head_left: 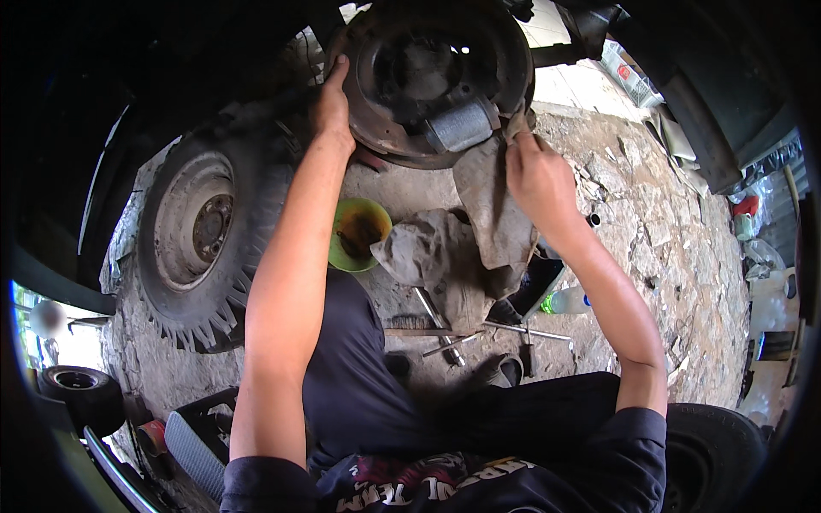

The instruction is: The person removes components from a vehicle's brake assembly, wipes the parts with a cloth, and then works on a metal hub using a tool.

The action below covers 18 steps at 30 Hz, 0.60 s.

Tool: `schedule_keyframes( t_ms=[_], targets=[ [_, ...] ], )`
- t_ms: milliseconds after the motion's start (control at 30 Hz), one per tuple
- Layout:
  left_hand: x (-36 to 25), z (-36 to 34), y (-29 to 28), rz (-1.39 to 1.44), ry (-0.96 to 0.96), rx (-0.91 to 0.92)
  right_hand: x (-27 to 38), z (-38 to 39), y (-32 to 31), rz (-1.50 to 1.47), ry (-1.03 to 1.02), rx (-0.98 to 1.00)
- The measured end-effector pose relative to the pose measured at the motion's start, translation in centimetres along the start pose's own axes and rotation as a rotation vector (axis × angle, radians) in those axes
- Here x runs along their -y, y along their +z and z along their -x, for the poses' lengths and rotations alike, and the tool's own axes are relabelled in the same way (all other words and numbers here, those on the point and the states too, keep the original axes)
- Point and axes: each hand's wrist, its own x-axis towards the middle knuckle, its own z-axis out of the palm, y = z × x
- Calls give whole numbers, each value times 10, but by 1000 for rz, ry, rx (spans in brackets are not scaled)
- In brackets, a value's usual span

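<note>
Your left grip (332,111) braces the round metal drum (369,103) just right of it, fingers hidden; your right grip (540,178) pinches a grey cloth (492,201). Tugging could snag the cloth on the grey cylinder (463,126) between both grips; loose folds could drag through the green bowl (346,256) below.

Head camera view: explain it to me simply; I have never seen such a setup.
There is no robot, just a person's two bare hands. The one picture comes from a wide-lens camera on their head, looking down; straight edges look bent. The left hand is against the left edge of a round metal part, fingers mostly hidden. The right hand holds a gray cloth near that part's right edge. On the rough ground below are a green bowl, metal rods and a bottle; a large wheel stands to the left.
</note>
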Motion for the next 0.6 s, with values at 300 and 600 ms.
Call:
schedule_keyframes(
  t_ms=[300,600],
  targets=[
    [0,3,2,32,19,40,50,-5,-4,367,-135,317],
    [8,-22,-9,-16,59,-67,50,0,-2,419,-169,227]
  ],
)
